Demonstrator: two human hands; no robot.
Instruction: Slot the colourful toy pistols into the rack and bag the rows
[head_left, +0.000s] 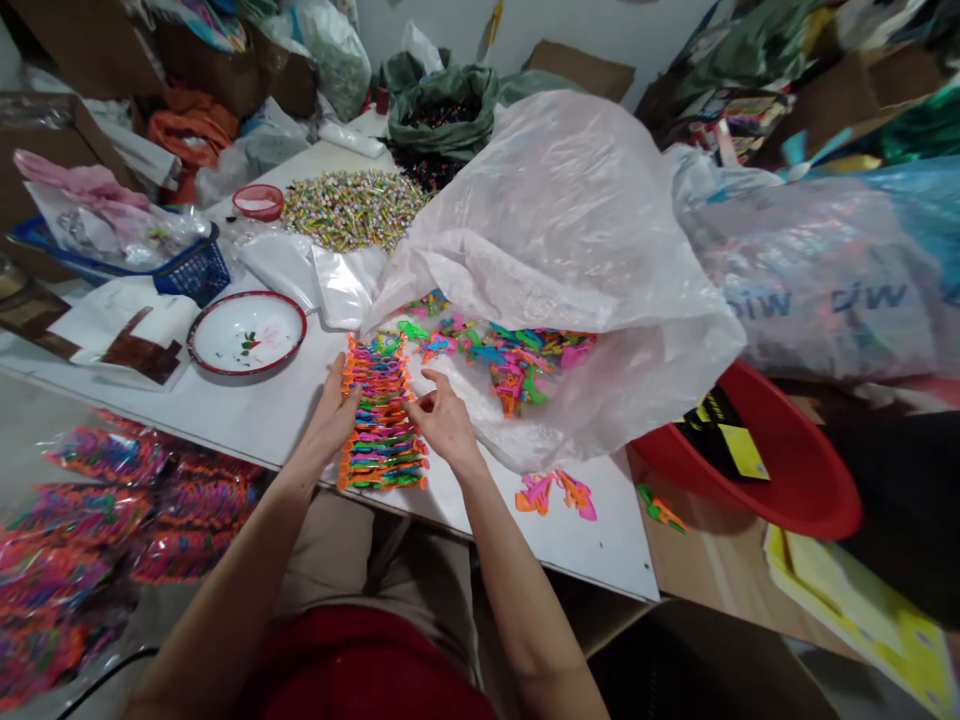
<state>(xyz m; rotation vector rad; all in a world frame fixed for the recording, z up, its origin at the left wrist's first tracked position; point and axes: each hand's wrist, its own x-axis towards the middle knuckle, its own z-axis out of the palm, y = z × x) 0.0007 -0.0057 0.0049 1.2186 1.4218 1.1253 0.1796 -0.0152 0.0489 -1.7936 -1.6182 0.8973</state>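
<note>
A long row of small bright plastic pieces (386, 415) with orange ends lies closely packed on the white table (480, 500) in front of me. Along its left side rests my left hand (334, 410), fingers extended against the ends. My right hand (444, 418) is at the opposite side, index finger stretched out and fingertips touching or very near the row. Beyond it, a large translucent plastic bag (577, 230) gapes open, with loose coloured plastic pieces (517, 365) spilling from its mouth. Two pink and orange pieces (556, 495) lie apart, right of my right forearm.
An enamel dish (247, 335) with a red rim stands left, before a blue basket (187, 265). Behind are a heap of small yellowish pieces (352, 208) and a green sack (442, 105). A red basin (795, 460) sits right; bagged packs (109, 455) lie lower left.
</note>
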